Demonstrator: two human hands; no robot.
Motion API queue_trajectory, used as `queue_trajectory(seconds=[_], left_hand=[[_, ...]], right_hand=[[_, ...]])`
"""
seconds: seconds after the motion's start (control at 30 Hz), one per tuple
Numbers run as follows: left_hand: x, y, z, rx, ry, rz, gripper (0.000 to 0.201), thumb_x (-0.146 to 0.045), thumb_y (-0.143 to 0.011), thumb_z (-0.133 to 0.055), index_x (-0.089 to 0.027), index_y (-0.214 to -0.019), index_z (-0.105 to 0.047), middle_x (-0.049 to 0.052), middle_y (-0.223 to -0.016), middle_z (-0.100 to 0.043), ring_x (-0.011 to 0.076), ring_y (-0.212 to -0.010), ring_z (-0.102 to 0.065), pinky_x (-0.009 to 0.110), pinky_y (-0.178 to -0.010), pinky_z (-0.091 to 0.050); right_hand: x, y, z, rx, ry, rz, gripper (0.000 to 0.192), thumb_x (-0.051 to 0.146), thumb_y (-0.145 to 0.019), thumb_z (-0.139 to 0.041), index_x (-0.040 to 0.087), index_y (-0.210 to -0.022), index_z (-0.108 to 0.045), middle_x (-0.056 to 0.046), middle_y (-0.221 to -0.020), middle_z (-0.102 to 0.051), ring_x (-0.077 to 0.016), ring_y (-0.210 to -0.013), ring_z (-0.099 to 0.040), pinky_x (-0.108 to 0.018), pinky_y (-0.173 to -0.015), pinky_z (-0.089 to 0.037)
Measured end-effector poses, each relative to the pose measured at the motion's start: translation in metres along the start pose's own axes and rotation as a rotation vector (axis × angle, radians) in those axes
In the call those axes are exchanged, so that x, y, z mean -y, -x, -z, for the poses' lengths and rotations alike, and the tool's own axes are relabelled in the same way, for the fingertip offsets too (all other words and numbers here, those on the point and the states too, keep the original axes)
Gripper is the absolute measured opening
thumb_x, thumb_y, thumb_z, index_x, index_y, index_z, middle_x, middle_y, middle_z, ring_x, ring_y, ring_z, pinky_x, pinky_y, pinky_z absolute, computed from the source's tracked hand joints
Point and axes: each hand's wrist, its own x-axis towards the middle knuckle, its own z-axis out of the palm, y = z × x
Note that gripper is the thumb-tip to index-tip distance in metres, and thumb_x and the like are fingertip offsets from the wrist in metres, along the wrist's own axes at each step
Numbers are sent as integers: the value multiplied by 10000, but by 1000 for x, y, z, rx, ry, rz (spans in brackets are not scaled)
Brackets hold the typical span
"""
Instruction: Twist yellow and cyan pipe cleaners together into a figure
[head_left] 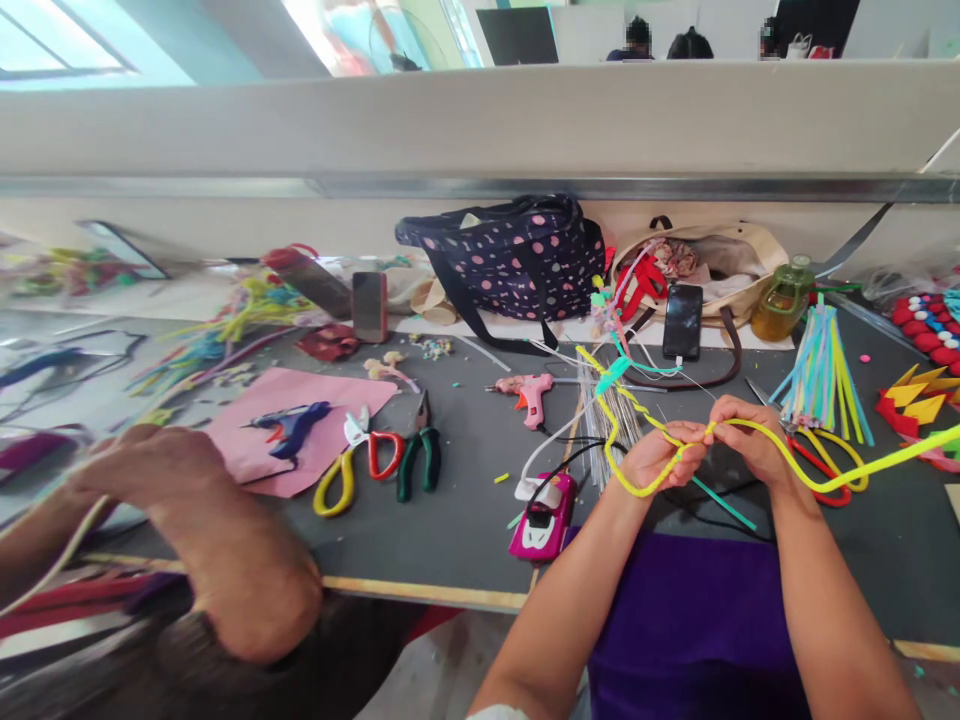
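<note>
Left hand (664, 460) is right in the thick of it, thumb and fingers pinching the yellow strand (900, 458)! Off between 10 and 11 o'clock, a twisted length runs up past the turquoise piece (613, 375), while a plain loop bows out to 9 o'clock. So that's the done part, as I judge it: one stretch wound, one loop shaped. Now across, between 2 and 3 o'clock, right hand (750, 440) pinches the same strand, and the two meet at a crossing that looks not yet secured. Beyond, between 1 and 2 o'clock, fans the bundle of pastel strips (821, 375) on the surface (907, 530). And away to 3 o'clock sweeps the long tail, smooth, unworked, running out of view: only partway, I'd say, with plenty left.
</note>
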Motion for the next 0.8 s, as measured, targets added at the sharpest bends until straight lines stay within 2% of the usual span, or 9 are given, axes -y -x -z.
queue_trajectory(seconds=[0.1, 0.2, 0.37, 0.5, 0.6, 0.67, 0.73, 0.8], left_hand=[[2, 1, -2, 13, 39, -9, 79, -143, -823, -520, -97, -792, -577, -51, -466, -460, 71, -262, -385, 152, -250, -325], [2, 2, -4, -14, 66, -41, 161, -155, -881, -447, -88, -833, -586, -28, -482, -504, 88, -292, -454, 149, -262, -351], [-2, 5, -5, -112, 102, -94, 337, -246, -975, -307, -80, -921, -595, 114, -714, -689, 123, -414, -604, 141, -274, -365], [-8, 7, -5, -184, 112, -178, 376, -291, -980, -324, -64, -899, -612, 154, -796, -707, 133, -485, -647, 150, -318, -416], [-12, 9, -4, -327, 56, -288, 314, -309, -939, -431, -64, -887, -622, 125, -775, -701, 145, -525, -656, 176, -358, -454], [-13, 9, -5, -493, -33, -394, 263, -306, -890, -502, -73, -886, -623, 94, -742, -687, 144, -523, -641, 194, -383, -469], [-12, 9, -7, -672, -159, -569, 238, -316, -846, -552, -93, -899, -618, 70, -747, -674, 130, -539, -619, 193, -409, -466], [-9, 9, -12, -832, -310, -805, 233, -343, -826, -581, -128, -912, -611, 53, -801, -661, 113, -596, -599, 173, -436, -440]], right_hand=[[-1, 0, -1, -22, -33, 7, 121, 249, -792, -651, 221, -673, -651, 11, -713, -584, -146, -678, -541, -268, -632, -411], [-3, 1, -3, -59, -103, -7, 112, 254, -781, -658, 221, -676, -643, 11, -715, -574, -143, -658, -535, -273, -617, -418], [-3, -1, -2, -211, -176, 21, 82, 255, -757, -668, 221, -688, -642, 18, -707, -548, -130, -622, -500, -266, -576, -402], [4, -2, 1, -329, -180, 70, 84, 247, -750, -653, 214, -679, -622, 19, -666, -524, -130, -604, -489, -269, -562, -387], [8, -3, 2, -412, -164, 113, 93, 256, -749, -644, 211, -680, -600, 18, -654, -514, -130, -593, -484, -271, -557, -387], [10, -2, 3, -469, -117, 141, 114, 276, -758, -640, 208, -684, -585, 15, -666, -512, -127, -587, -479, -269, -551, -391], [11, -1, 3, -528, -39, 168, 136, 307, -766, -640, 207, -700, -577, 7, -695, -516, -130, -597, -482, -268, -547, -399], [13, 0, 1, -576, 51, 195, 145, 331, -775, -643, 209, -727, -582, -5, -739, -529, -137, -622, -496, -269, -552, -411]])
